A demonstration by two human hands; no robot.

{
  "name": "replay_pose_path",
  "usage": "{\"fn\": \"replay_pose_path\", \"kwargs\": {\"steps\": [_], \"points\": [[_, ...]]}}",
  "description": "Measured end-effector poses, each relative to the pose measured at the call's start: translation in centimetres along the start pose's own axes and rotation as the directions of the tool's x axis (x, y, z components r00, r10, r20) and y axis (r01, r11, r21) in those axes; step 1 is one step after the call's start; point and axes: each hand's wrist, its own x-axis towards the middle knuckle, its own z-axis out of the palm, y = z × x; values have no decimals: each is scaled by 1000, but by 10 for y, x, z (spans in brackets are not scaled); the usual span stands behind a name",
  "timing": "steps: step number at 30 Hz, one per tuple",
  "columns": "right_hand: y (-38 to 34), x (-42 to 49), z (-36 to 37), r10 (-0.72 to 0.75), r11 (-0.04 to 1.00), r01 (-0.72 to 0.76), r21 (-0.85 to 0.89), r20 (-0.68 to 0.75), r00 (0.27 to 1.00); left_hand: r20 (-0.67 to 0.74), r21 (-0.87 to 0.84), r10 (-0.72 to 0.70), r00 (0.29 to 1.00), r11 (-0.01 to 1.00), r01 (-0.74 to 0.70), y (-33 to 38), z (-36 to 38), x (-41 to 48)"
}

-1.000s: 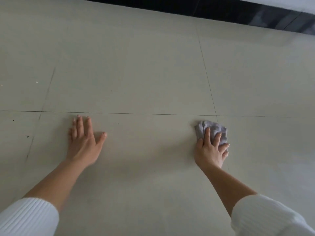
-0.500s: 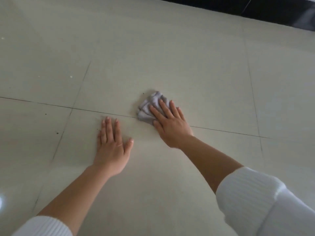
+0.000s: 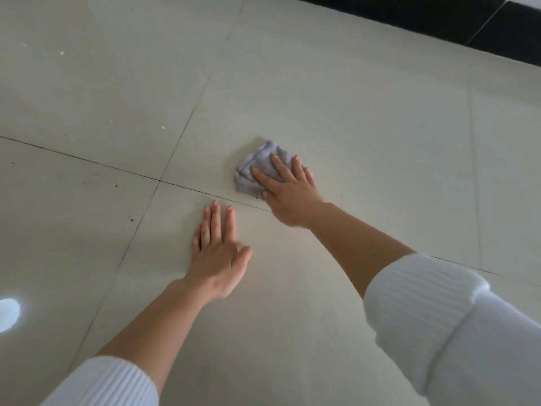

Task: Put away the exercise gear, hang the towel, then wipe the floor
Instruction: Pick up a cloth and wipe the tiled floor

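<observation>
From the head camera, both arms reach forward and down over a pale tiled floor (image 3: 366, 106).

The right hand (image 3: 288, 197) lies on top of a small crumpled grey-lilac cloth (image 3: 254, 171). Its fingers are straight and spread, pressing the cloth flat against the tile rather than curling round it. The thumb sits at the cloth's near edge, and whether it tucks under the fabric cannot be told. The cloth rests on the far tile, just beyond the horizontal grout line (image 3: 87, 162) and to the right of where that line crosses another joint.

The left hand (image 3: 218, 259) is planted palm-down on the bare tile nearer the person, with its fingers extended and close together and the thumb angled out to the right. It holds nothing. Its fingertips stop just short of the same grout line, and it sits near the right hand but not touching it.

Both forearms are bare (the white ribbed sleeves are pushed back), with the right sleeve (image 3: 439, 323) large at the lower right and the left sleeve (image 3: 108, 382) at the bottom edge.

A few dark specks and pale flecks dot the tiles at left. A bright patch of reflected light (image 3: 8, 313) shows at the left border, and a dark band (image 3: 424, 16) runs along the top right where the floor ends.
</observation>
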Motion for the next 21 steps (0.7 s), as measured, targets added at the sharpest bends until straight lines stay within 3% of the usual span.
{"fn": "replay_pose_path", "kwargs": {"steps": [4, 7, 12, 16, 19, 21], "points": [[-15, -50, 27, -120, 993, 120, 2, 10, 993, 11, -184, 25, 1000, 983, -23, -4, -13, 2], [-25, -92, 50, -181, 984, 181, -3, 3, 984, -52, -142, 61, 997, 988, -68, -11, -12, 7], [-7, -173, 81, -366, 924, 369, -97, 45, 929, -86, -27, -16, 996, 1000, 13, 1, -4, 5], [34, -240, 103, -202, 974, 193, -115, -70, 977, -116, 154, -17, 993, 987, 35, 18, 6, -16], [43, -283, 118, 101, 995, -103, -2, -164, 981, -152, 137, -5, 988, 990, 26, 36, 26, -48], [37, -300, 127, 158, 987, -151, 53, -195, 968, -175, 137, 37, 984, 990, -12, 47, 44, -73]]}}
